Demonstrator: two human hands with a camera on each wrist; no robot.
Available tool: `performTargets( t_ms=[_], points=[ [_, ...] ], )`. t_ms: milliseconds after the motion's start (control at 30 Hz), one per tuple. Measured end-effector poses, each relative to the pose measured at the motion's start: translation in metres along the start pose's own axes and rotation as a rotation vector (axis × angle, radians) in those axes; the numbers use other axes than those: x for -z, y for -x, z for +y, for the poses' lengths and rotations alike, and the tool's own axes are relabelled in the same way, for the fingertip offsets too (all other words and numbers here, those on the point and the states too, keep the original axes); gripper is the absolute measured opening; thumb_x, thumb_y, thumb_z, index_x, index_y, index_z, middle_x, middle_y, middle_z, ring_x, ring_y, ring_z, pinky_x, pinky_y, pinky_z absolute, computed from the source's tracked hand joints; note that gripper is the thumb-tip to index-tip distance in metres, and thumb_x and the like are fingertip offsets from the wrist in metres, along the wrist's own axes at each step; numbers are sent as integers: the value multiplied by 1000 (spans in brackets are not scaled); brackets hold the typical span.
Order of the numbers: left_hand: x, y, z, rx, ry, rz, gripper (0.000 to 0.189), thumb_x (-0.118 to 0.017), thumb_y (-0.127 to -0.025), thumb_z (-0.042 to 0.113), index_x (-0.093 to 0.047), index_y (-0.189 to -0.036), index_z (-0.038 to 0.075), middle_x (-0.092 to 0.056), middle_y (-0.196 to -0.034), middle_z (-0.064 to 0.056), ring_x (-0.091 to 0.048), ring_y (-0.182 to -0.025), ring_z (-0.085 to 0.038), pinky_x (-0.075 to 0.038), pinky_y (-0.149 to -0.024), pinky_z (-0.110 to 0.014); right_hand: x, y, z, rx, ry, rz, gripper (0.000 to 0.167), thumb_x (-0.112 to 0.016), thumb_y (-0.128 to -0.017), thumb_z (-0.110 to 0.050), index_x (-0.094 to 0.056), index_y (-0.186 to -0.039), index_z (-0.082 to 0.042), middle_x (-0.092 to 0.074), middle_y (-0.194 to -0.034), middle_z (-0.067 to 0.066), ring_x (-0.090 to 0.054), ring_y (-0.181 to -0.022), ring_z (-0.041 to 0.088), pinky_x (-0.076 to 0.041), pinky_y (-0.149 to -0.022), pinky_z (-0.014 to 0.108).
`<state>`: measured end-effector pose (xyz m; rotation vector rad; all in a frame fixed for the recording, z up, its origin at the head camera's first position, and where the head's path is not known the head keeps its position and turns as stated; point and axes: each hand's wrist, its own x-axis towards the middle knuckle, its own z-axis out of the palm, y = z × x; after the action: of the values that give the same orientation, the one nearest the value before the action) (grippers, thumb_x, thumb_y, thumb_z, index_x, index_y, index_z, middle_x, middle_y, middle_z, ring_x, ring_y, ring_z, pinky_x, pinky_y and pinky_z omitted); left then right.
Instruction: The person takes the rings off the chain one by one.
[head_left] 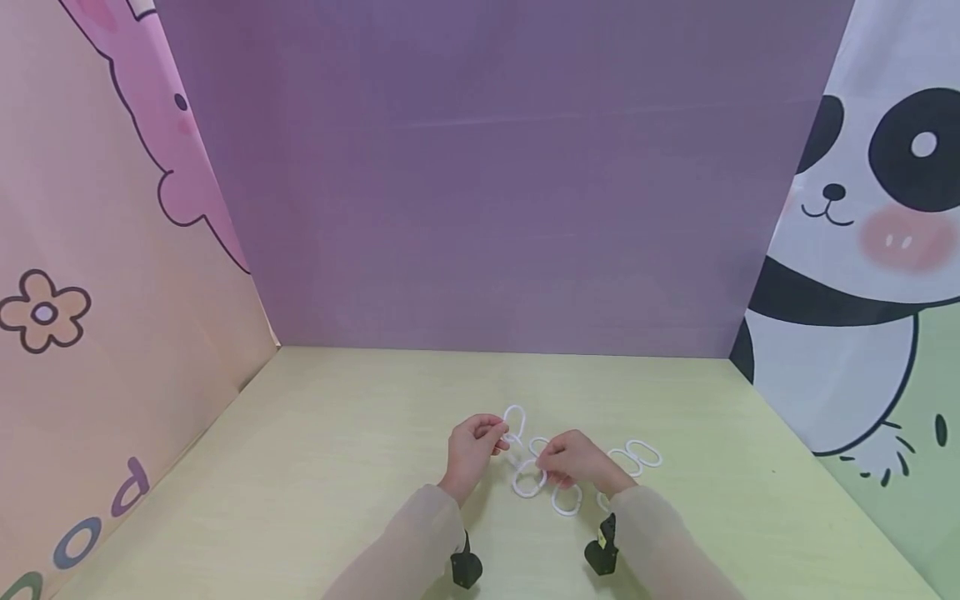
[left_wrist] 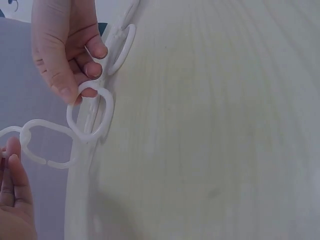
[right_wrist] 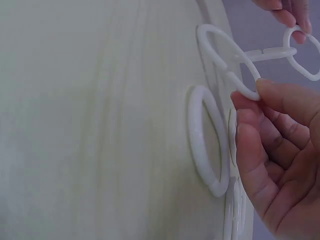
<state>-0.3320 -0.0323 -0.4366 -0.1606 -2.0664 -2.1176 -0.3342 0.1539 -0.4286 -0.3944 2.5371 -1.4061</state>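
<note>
My left hand (head_left: 474,450) pinches a white split ring link (head_left: 515,407) between thumb and fingers above the table. Facing it, my right hand (head_left: 585,462) pinches another white ring link (head_left: 527,497) at its rim. In the right wrist view a middle link (right_wrist: 267,53) spans the two hands, hooked through the left hand's link (right_wrist: 289,46). Its other end meets the right hand's link (right_wrist: 215,56); I cannot tell whether it passes through. A loose ring link (right_wrist: 196,140) lies below the right hand.
More white links, such as one near the front (head_left: 567,514) and one at the right (head_left: 661,458), lie around my right hand. A purple panel (head_left: 480,183) closes the table's back. Printed walls flank the table (head_left: 337,467). Black wrist cameras (head_left: 467,570) hang under both sleeves.
</note>
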Motion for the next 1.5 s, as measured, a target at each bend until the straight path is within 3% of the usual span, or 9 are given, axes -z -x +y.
performTargets(
  t_ms=[433, 933, 1167, 1367, 1500],
  points=[
    [-1, 2, 1, 4, 0, 6, 12, -65, -86, 7, -63, -92, -3, -67, -85, -16, -61, -61, -10, -50, -58, -21, -6, 2, -3, -26, 172, 103, 13, -70, -77, -8, -63, -67, -4, -55, -57, -1, -39, -45, 7, -38, -43, 20],
    [-1, 3, 2, 17, -4, 9, 10, -64, -86, 6, -64, -92, -3, -67, -85, -15, -61, -61, -11, -50, -58, -21, -6, 5, -2, 6, 218, 118, 21, -72, -76, -7, -57, -61, -5, -52, -55, -1, -36, -41, 6, -35, -40, 18],
    [-2, 3, 2, 15, 5, 12, 8, -63, -87, 3, -64, -91, -3, -67, -84, -17, -61, -59, -10, -50, -57, -20, -4, 1, 0, 5, 129, 90, 14, -69, -81, -8, -60, -70, -5, -50, -56, -2, -40, -43, 8, -38, -42, 20],
    [-3, 3, 2, 3, 0, 9, 9, -63, -87, 4, -63, -92, -4, -67, -84, -19, -61, -60, -10, -50, -57, -21, -2, -1, -4, 112, 39, 3, 14, -67, -83, -13, -60, -88, -2, -55, -64, 1, -45, -48, 11, -41, -45, 25],
    [-3, 4, 2, -4, 0, -5, 12, -64, -87, 7, -63, -92, -4, -66, -87, -21, -61, -61, -11, -50, -58, -21, -3, -1, -8, 141, 26, -5, 18, -67, -84, -18, -61, -89, -2, -57, -66, 2, -45, -48, 12, -42, -45, 27]
  ],
)
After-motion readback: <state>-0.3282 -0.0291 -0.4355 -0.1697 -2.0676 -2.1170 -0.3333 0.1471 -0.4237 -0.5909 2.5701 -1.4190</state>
